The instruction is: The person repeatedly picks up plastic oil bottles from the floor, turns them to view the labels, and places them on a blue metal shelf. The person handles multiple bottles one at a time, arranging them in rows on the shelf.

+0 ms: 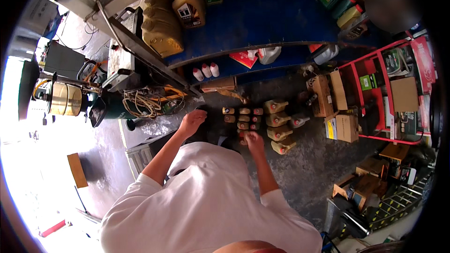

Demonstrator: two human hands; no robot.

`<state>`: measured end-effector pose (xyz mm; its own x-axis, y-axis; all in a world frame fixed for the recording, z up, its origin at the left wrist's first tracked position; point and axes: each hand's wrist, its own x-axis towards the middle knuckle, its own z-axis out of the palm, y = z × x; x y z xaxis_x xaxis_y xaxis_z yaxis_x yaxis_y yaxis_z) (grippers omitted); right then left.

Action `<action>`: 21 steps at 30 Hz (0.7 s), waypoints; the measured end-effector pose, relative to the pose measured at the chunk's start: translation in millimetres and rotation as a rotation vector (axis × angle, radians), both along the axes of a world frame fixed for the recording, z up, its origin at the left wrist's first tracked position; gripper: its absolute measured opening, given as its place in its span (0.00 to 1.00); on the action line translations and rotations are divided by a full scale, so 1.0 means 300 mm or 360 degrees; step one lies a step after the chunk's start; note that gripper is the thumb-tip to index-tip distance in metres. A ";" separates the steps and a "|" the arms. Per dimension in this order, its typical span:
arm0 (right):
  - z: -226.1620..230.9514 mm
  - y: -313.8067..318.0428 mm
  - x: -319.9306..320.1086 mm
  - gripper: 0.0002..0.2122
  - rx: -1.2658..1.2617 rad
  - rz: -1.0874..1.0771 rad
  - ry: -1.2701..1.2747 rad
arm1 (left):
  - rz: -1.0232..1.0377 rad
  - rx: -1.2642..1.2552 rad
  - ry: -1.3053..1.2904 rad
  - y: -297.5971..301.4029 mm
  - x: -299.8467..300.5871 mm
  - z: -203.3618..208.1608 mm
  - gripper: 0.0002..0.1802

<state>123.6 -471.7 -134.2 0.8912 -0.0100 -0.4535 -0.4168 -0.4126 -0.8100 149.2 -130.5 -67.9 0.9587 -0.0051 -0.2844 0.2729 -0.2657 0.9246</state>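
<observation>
My left hand (192, 122) hovers over the floor left of the bottles, fingers loosely stretched and nothing visible in them. At the near end of a block of small bottles (243, 118), my right hand (254, 142) has its fingers closed on a small bottle (243, 139) with a reddish top, partly hidden by the hand. The small bottles stand upright in short rows, some with red caps and some with dark ones. To their right, a column of larger gold jugs (278, 120) with handles stands on the floor, with a grey jug (298, 121) beside it.
Ahead is a metal rack with a blue shelf (262, 16) bearing oil jugs (189, 8). Three white bottles (206, 70) sit on its lower level. Cardboard boxes (322, 96) and a red rack (370, 91) stand right. Coiled hoses (145, 104) lie left.
</observation>
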 end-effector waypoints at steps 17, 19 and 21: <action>0.215 0.264 -0.051 0.10 0.0052 0.0207 -0.0383 | 0.0072 -0.0394 0.0139 0.034 -0.339 -0.055 0.14; 0.107 0.229 -0.176 0.09 0.0003 0.0177 -0.0406 | 0.0114 -0.0508 0.0124 0.062 -0.425 -0.093 0.15; 0.110 0.224 -0.290 0.07 -0.0107 0.0183 -0.0292 | 0.0180 -0.0588 0.0126 0.081 -0.543 -0.170 0.13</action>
<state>36.7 -404.6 -101.1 0.9558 0.0714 -0.2851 -0.2120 -0.5044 -0.8371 -13.8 -106.2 -118.9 0.9342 -0.0166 -0.3562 0.3557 0.1167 0.9273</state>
